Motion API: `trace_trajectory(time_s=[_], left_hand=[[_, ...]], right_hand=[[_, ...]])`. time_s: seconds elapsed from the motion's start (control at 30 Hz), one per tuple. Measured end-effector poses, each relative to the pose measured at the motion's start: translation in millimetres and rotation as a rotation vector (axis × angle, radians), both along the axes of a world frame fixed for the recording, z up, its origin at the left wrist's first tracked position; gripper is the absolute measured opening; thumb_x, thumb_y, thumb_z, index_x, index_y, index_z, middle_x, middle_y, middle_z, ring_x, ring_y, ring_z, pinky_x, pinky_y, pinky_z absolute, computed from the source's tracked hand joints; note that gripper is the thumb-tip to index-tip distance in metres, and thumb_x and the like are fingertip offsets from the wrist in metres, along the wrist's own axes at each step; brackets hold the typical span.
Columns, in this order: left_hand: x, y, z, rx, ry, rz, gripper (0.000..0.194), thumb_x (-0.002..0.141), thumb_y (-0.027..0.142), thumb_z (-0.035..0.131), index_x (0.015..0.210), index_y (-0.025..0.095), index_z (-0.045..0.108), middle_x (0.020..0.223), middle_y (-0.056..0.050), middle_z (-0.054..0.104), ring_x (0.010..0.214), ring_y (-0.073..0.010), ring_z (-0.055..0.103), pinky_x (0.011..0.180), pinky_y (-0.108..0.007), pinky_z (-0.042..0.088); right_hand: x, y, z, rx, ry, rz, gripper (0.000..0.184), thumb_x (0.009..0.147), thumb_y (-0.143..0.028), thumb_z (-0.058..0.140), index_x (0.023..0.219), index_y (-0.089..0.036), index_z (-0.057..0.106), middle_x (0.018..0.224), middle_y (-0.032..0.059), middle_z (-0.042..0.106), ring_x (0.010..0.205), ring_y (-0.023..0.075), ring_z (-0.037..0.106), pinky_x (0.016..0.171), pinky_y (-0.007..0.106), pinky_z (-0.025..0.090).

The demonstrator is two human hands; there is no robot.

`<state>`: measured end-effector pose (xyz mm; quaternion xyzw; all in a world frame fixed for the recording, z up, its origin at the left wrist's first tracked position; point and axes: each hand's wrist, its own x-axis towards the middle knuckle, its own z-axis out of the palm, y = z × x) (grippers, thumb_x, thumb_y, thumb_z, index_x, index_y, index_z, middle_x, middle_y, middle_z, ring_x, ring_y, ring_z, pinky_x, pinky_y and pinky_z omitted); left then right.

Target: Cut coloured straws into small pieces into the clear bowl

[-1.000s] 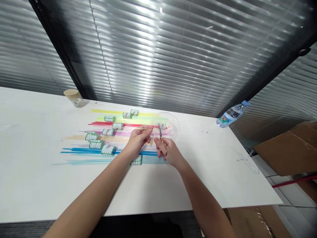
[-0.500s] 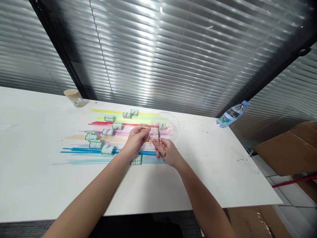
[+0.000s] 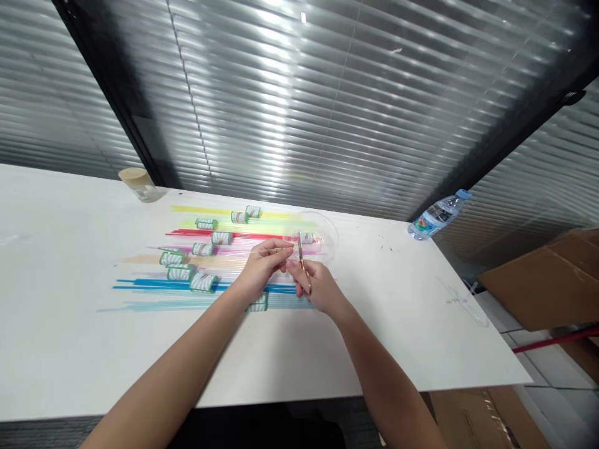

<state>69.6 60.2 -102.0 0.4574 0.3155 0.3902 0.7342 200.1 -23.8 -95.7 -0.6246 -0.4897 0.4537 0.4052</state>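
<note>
My left hand (image 3: pixel 262 267) is closed on a thin pale stick (image 3: pixel 276 249), pinched between thumb and fingers. My right hand (image 3: pixel 314 284) grips a pair of copper-handled scissors (image 3: pixel 304 265), blades pointing up and away from me, just right of the left fingertips. Behind the blades lies a clear round plastic dish (image 3: pixel 330 236), with a patterned paper roll (image 3: pixel 306 238) seen at it. Under and around my hands, thin coloured sticks lie in rows: red (image 3: pixel 187 233), dark blue (image 3: pixel 154 284), light blue (image 3: pixel 140 306) and yellow (image 3: pixel 201 209). Whether the blades touch the stick, I cannot tell.
Several green-edged patterned paper rolls (image 3: pixel 203 282) lie across the sticks. A jar with a wooden lid (image 3: pixel 139 184) stands at the back left. At the right are a water bottle (image 3: pixel 437 215), tiny scraps, a clear plastic strip (image 3: pixel 461 302) and cardboard boxes (image 3: pixel 543 280).
My left hand has shifted slightly right, bringing its fingertips closer to the scissors. Less of the pale stick shows beyond the fingers. My right hand has barely moved.
</note>
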Motion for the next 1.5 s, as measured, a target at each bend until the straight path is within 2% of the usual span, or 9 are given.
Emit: trace_trajectory(time_s=[0.57, 1.4, 1.5], left_hand=[[0.5, 1.6, -1.1, -0.035, -0.009, 0.004, 0.033, 0.059, 0.031, 0.087, 0.082, 0.015, 0.069, 0.061, 0.002, 0.059, 0.055, -0.0101, 0.054, 0.056, -0.024, 0.042], [-0.1, 1.9, -2.0, -0.023, -0.027, 0.001, 0.034, 0.060, 0.035, 0.087, 0.080, 0.015, 0.069, 0.064, 0.001, 0.059, 0.057, -0.0096, 0.052, 0.056, -0.024, 0.042], [-0.4, 1.9, -1.6, 0.002, -0.037, -0.012, 0.039, 0.064, 0.041, 0.085, 0.089, 0.014, 0.072, 0.062, 0.002, 0.055, 0.057, -0.0094, 0.051, 0.057, -0.023, 0.042]], right_hand=[[-2.1, -0.8, 4.8, 0.016, -0.030, -0.035, 0.045, 0.086, -0.062, 0.057, 0.074, -0.019, 0.058, 0.052, -0.0042, 0.047, 0.055, 0.0126, 0.044, 0.057, 0.026, 0.036], [-1.7, -1.4, 3.5, 0.026, -0.023, -0.034, 0.053, 0.085, -0.067, 0.055, 0.064, -0.019, 0.048, 0.052, -0.0035, 0.047, 0.054, 0.0119, 0.043, 0.056, 0.025, 0.035], [-1.1, -0.2, 1.8, 0.019, -0.034, -0.057, 0.055, 0.084, -0.068, 0.055, 0.061, -0.019, 0.045, 0.052, -0.0032, 0.048, 0.055, 0.0121, 0.044, 0.057, 0.026, 0.035]])
